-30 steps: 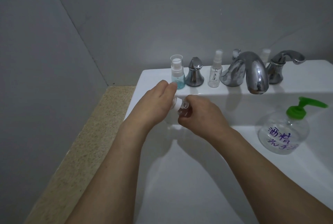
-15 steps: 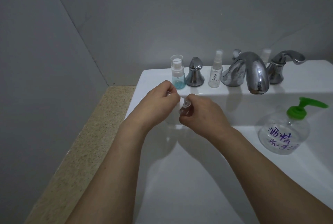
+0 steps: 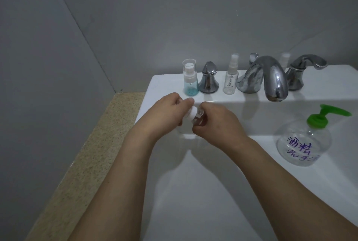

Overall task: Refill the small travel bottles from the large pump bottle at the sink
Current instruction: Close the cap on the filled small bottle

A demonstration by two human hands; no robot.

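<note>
A: Gripping over the sink (image 3: 193,192), head view: left hand (image 3: 164,112) pinches the white cap (image 3: 190,114); right hand (image 3: 215,124) holds the small clear bottle (image 3: 199,117).

B: Risk?

A: The cap may slip into the basin. The pump bottle (image 3: 305,143) stands well apart, at right.

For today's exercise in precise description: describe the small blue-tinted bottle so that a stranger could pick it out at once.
Start at the curved chrome faucet spout on the white sink's back ledge. Go left past the clear spray bottle and the chrome left tap handle. The blue-tinted bottle stands leftmost, alone in having tinted plastic and a clear cap.
</note>
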